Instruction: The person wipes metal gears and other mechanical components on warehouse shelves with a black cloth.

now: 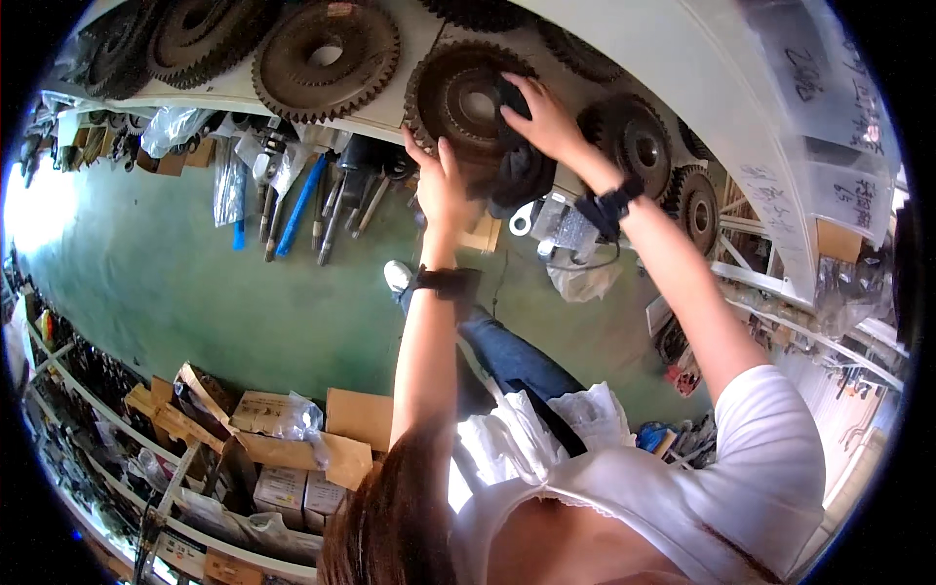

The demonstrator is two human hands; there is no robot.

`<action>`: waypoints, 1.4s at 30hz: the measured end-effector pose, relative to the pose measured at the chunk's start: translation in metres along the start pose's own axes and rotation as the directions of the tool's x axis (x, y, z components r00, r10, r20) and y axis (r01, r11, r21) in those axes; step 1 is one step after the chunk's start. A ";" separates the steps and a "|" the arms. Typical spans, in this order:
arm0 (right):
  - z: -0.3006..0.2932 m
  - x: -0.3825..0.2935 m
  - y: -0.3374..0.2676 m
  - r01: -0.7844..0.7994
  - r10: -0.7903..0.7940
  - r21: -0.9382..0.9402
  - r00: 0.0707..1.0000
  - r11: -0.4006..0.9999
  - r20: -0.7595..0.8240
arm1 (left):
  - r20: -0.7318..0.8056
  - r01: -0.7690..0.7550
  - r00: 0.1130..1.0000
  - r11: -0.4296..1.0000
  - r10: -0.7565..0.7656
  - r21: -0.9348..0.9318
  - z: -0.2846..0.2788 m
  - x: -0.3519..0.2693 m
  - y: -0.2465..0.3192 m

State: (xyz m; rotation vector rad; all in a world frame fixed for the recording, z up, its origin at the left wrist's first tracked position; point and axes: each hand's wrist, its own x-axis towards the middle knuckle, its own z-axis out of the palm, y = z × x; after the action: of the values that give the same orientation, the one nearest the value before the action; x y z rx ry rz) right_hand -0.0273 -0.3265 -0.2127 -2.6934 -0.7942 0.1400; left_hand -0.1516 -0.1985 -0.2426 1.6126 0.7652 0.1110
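Observation:
Before me a large brown metal gear [447, 102] lies at the front of a pale shelf [409, 51], partly over its edge. My left hand [441, 186] holds the near left rim, fingers spread over the teeth. In my right hand [545, 121] is a black cloth [525, 172], pressed against the gear's right side and hanging below it. The cloth hides much of that side. Another toothed gear [325, 62] lies to the left, apart from my hands. To the right a smaller dark gear [638, 142] sits close to my right forearm.
Splined shafts [333, 219] and a blue-wrapped rod [300, 208] stick out beneath the shelf. A bagged part [581, 270] hangs or lies below my right wrist. Behind me a rack [175, 475] holds cardboard boxes [281, 490]. Green floor [292, 314] lies between. Plastic sleeves bearing writing [841, 183] hang right.

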 end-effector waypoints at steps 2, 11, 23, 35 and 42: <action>0.000 -0.037 -0.020 -0.023 0.018 -0.179 0.999 0.984 -0.027 | 0.020 0.042 0.999 0.998 -0.041 -0.039 -0.007 -0.003 -0.006; 0.011 -0.089 -0.064 0.006 -0.004 0.010 0.989 1.000 -0.145 | 0.324 -0.126 0.930 0.978 0.174 -0.164 0.023 -0.087 -0.086; 0.020 -0.126 -0.132 0.146 -0.139 0.479 0.989 0.866 -0.051 | 0.008 -0.113 0.993 0.962 0.119 -0.247 -0.027 -0.097 -0.113; -0.017 -0.154 -0.033 -0.232 0.356 0.596 0.929 0.769 -0.098 | 0.399 -0.421 0.848 0.901 0.348 0.108 0.030 -0.098 -0.038; 0.020 -0.070 -0.016 -0.374 0.428 0.468 0.904 0.800 -0.008 | 0.294 -0.177 0.946 0.978 0.138 0.111 0.042 -0.084 -0.009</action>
State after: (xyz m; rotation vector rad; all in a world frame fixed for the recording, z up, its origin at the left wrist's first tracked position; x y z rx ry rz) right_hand -0.0977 -0.3463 -0.2259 -2.3418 -0.1097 0.2375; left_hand -0.1999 -0.2786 -0.2306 1.7719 0.4276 -0.0601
